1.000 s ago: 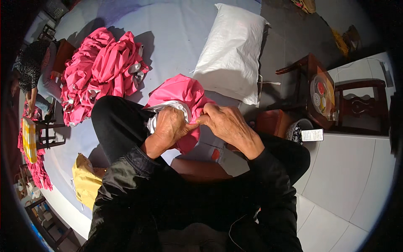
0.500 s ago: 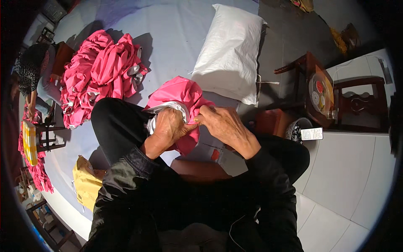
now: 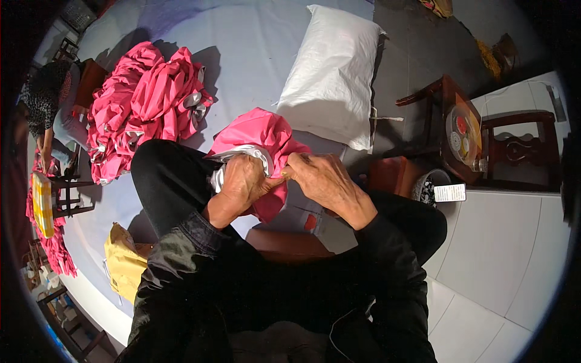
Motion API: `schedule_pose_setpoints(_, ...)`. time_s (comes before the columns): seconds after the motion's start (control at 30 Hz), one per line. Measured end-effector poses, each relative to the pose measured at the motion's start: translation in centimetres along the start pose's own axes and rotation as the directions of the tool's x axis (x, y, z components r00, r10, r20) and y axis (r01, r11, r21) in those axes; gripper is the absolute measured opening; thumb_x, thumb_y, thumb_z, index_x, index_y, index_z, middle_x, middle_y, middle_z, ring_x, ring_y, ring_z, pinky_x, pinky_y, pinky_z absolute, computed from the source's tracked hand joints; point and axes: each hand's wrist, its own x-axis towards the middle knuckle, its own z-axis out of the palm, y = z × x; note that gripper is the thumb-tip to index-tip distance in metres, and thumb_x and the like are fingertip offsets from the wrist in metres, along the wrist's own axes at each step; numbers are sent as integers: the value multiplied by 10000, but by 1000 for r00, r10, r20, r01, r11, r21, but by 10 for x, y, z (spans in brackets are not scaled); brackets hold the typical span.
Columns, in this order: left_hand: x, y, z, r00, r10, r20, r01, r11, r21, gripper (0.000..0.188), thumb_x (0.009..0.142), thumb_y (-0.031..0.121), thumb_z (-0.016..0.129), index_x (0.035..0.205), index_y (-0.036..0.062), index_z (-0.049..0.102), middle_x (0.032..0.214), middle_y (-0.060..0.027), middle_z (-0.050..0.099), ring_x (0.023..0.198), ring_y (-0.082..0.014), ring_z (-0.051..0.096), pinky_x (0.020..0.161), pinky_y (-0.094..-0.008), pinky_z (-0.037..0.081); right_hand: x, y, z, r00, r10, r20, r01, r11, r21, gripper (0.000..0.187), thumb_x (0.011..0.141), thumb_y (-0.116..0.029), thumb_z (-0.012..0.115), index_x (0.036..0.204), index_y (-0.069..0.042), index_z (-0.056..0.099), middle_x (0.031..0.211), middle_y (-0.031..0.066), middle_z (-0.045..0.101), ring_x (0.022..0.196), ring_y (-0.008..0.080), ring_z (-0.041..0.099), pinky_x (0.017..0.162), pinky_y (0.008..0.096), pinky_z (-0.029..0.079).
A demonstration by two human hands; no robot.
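Note:
A bunched piece of pink fabric with a silvery-white underside lies over my lap, between my knees. My left hand is closed around its gathered edge, the silvery side showing about the knuckles. Close beside it, my right hand pinches the right edge of the same cloth with thumb and forefinger. The two hands' fingertips nearly meet. Whether anything small sits between the fingertips cannot be made out.
A large heap of pink fabric lies ahead to the left, a stuffed white sack ahead to the right. A yellow bag sits by my left side. Wooden chairs stand right. Another person bends at far left.
Almost nothing differs. The cloth has shifted very slightly, and both hands keep their grip in the same place.

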Motion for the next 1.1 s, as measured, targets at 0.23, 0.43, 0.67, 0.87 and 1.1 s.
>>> schedule_pose_setpoints(0.23, -2, 0, -4, 999, 18, -30, -18, 1000, 8, 627, 735, 553, 762, 562, -19, 572, 557, -227, 551, 545, -399, 600, 534, -463, 486, 2, -4, -8, 1000, 12, 3, -12, 1000, 19, 259, 893, -166, 690, 884, -25, 473, 693, 184, 588, 669, 398, 609, 523, 459, 443)
schedule_pose_setpoints(0.43, -1, 5, -5, 998, 60, -32, -59, 998, 33, 629, 748, 559, 751, 559, -14, 574, 543, -221, 545, 532, -395, 595, 528, -459, 486, -1, -1, 0, 999, 0, 37, 0, 1000, 2, 260, 892, -167, 690, 899, -22, 474, 707, 191, 593, 671, 409, 606, 530, 465, 445)
schedule_pose_setpoints(0.67, -1, -2, 1, 996, 71, -52, -72, 997, -10, 635, 769, 573, 731, 553, -1, 566, 532, -219, 536, 524, -399, 588, 518, -460, 478, 1, -3, -8, 999, 9, 35, -9, 1000, -3, 261, 889, -154, 685, 873, -23, 460, 704, 190, 593, 675, 404, 614, 529, 462, 450)
schedule_pose_setpoints(0.87, -2, -2, 4, 996, 74, -46, -77, 996, -54, 628, 727, 562, 801, 660, -25, 588, 602, -201, 576, 559, -409, 591, 524, -467, 453, 0, -4, -5, 1000, -4, 11, 4, 1000, -2, 258, 894, -168, 682, 845, -25, 473, 707, 191, 594, 679, 400, 616, 532, 457, 453)
schedule_pose_setpoints(1.1, -1, 9, -9, 999, 4, 34, -4, 1000, 3, 618, 748, 562, 766, 617, -7, 564, 585, -213, 550, 548, -406, 578, 519, -465, 455, 0, -1, -5, 999, -10, 36, 10, 1000, 13, 245, 891, -146, 679, 903, -25, 466, 722, 183, 602, 690, 398, 615, 539, 460, 454)
